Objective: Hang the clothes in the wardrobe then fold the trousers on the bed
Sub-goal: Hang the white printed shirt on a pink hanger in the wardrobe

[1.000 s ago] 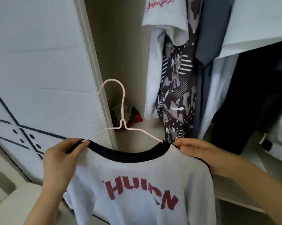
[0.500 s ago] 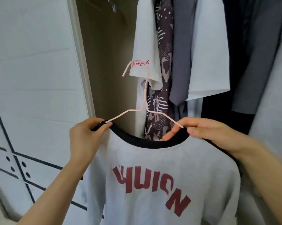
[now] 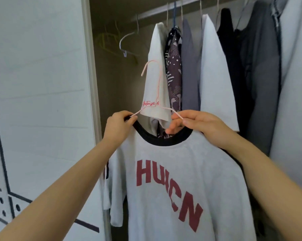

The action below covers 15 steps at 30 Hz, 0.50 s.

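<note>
The T-shirt is hanging soft and light from a thin pink hanger — limp cloth likely to slide off, so the wire shoulders at the collar look the best place to hold. The left hand is pinching wire and collar; the right hand is pinching the other wire arm. Above the fingers, the rail is carrying hung clothes. Against a second ago, shirt and hands are riding higher — the rail is now showing.

Closed white door panel with dark line trim and round holes occupies the 9 o'clock side.
</note>
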### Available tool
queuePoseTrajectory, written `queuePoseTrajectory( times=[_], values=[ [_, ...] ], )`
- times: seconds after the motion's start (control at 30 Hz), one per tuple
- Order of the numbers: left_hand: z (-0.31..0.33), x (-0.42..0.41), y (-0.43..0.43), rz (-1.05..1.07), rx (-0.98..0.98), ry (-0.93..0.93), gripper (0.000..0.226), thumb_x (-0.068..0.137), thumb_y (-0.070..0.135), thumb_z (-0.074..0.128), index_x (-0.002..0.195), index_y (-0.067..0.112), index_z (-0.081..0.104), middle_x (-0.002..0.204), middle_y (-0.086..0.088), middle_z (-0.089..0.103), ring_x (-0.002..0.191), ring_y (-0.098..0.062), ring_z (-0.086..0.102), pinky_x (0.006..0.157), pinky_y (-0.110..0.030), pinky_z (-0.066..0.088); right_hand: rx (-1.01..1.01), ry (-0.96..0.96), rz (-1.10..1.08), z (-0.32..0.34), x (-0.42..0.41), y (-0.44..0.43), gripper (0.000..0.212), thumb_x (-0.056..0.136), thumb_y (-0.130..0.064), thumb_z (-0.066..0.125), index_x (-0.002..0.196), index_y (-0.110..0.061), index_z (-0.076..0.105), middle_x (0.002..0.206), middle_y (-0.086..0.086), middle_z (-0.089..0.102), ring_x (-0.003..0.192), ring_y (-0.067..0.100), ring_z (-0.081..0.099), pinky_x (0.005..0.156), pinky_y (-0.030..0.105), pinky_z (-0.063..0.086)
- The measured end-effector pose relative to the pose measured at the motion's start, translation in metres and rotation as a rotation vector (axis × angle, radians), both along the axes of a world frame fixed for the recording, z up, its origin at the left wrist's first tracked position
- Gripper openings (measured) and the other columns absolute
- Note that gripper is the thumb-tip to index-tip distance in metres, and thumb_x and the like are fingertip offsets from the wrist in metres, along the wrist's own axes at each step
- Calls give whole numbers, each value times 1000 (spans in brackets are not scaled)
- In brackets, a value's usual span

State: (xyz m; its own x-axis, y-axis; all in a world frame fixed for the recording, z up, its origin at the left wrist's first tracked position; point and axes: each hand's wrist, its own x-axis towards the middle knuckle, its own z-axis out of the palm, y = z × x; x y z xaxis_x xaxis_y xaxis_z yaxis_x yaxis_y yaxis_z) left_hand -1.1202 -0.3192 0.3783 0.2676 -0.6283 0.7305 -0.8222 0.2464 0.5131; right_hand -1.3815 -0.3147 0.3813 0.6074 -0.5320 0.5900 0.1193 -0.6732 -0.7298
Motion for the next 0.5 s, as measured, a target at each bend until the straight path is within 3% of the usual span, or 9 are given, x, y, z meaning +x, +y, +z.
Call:
queuePoseTrajectory(
  times=[0.07,0.13,0.2,0.23,0.3,0.4,0.5],
  values=[
    [11,-6,0,-42,10,-40,31,100,17,55,130,15,63,112,-2,70,85,-4,56,82,-13,47,111,-90,-7,8,13,-1,24,98,-2,42,107,-2,64,91,9,75,92,22,70,87,27,53],
    [18,-10,7,-90,-24,-76,40,101,11,50,140,20,54,115,5,66,77,5,53,70,2,43,260,-166,26,20,26,0,25,97,-3,45,99,-1,69,94,10,75,93,21,72,83,28,56],
    [25,-10,16,-145,-38,-64,44,101,12,49,144,23,47,115,10,60,76,10,49,64,8,35,318,-194,66,34,39,-3,27,96,-6,47,100,-2,73,106,13,73,104,27,69,94,38,53],
    [30,-9,21,-185,-30,-49,43,102,14,49,144,24,48,118,11,59,82,8,51,70,6,35,361,-222,99,42,47,-5,28,97,-6,45,106,-1,71,108,13,72,106,28,68,97,41,52],
    [43,-3,32,-297,-11,-34,33,102,20,50,133,25,60,118,15,64,93,8,58,82,-2,39,516,-292,215,62,67,-7,31,101,-8,38,120,-2,61,105,9,73,98,25,71,91,37,54],
    [64,4,45,-475,-25,-25,22,101,25,51,106,35,70,96,22,71,92,10,64,70,-3,48,541,-322,360,88,96,-8,37,103,-20,38,136,-9,52,130,9,63,114,24,64,95,38,52],
    [82,16,46,-476,-109,5,20,100,30,53,97,42,69,90,29,69,94,14,61,67,-1,46,403,-308,285,109,124,-21,32,84,-23,61,113,-15,71,136,8,58,120,27,60,97,38,52]
  ],
)
